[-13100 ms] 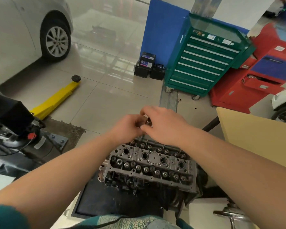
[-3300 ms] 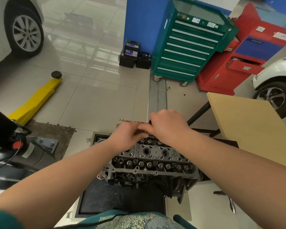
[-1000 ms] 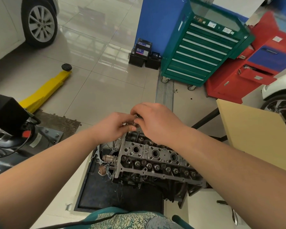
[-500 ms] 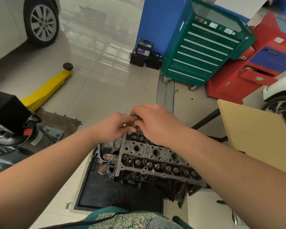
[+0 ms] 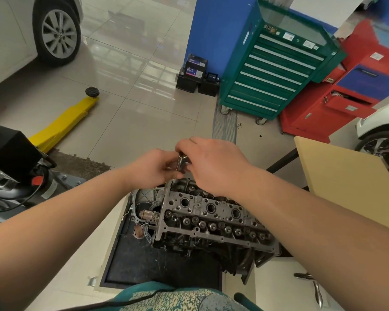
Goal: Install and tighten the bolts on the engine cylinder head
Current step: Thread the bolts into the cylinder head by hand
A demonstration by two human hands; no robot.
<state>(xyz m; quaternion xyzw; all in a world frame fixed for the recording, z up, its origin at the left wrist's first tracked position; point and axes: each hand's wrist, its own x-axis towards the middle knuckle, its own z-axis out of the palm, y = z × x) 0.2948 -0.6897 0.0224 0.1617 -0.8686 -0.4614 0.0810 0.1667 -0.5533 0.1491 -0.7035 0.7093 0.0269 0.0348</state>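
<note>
Head view looks down on an engine cylinder head (image 5: 211, 217) standing on a dark mat (image 5: 157, 265) on the floor, its top face with round bores and rows of valve parts turned up. Both hands meet above its far left corner. A chrome socket (image 5: 181, 162) stands upright there between them; the left hand (image 5: 154, 168) has its grip pinched on the lower part of the socket, and the right hand (image 5: 213, 162) has its fingers curled round the top. Whether a bolt sits beneath the socket cannot be told. Behind stand a green tool cabinet (image 5: 276, 63), a red cabinet (image 5: 346, 90), and a yellow floor jack (image 5: 63, 124).
</note>
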